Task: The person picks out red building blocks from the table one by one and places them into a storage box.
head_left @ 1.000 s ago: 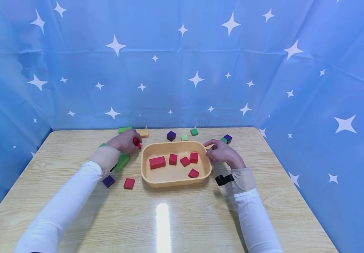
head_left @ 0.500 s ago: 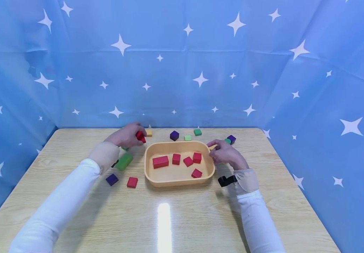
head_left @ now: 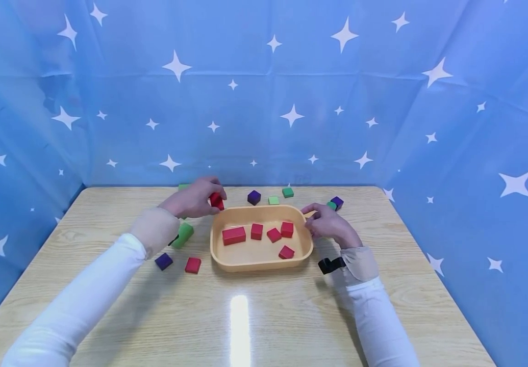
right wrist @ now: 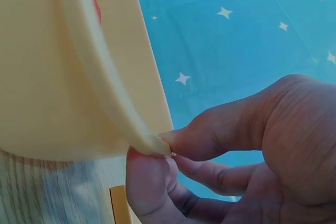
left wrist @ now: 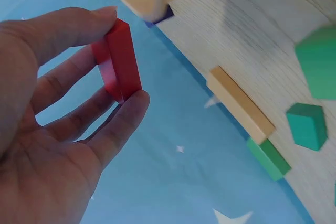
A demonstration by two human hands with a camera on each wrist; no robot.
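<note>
My left hand [head_left: 195, 198] pinches a red block [left wrist: 118, 61] between thumb and fingers, held above the table by the tray's far left corner. The beige tray [head_left: 259, 266] stands mid-table with several red blocks inside, among them a longer red block [head_left: 233, 235] and a red cube [head_left: 286, 229]. At the tray's right end my right hand [head_left: 330, 224] grips the rim; the right wrist view shows thumb and forefinger pinching the tray's edge [right wrist: 113, 95]. Left of the tray a red square block [head_left: 193, 265] lies on the table.
A purple block [head_left: 164, 261] and a green block [head_left: 183, 235] lie left of the tray. Behind it are a purple block [head_left: 254, 197], a light green block [head_left: 273, 200] and a green block [head_left: 287, 192]. A blue starry cloth [head_left: 264, 102] hangs behind the table [head_left: 153, 326].
My left hand has lifted the red block and carried it rightward toward the tray's far left corner. The right hand stays on the tray rim. The head view has shifted slightly.
</note>
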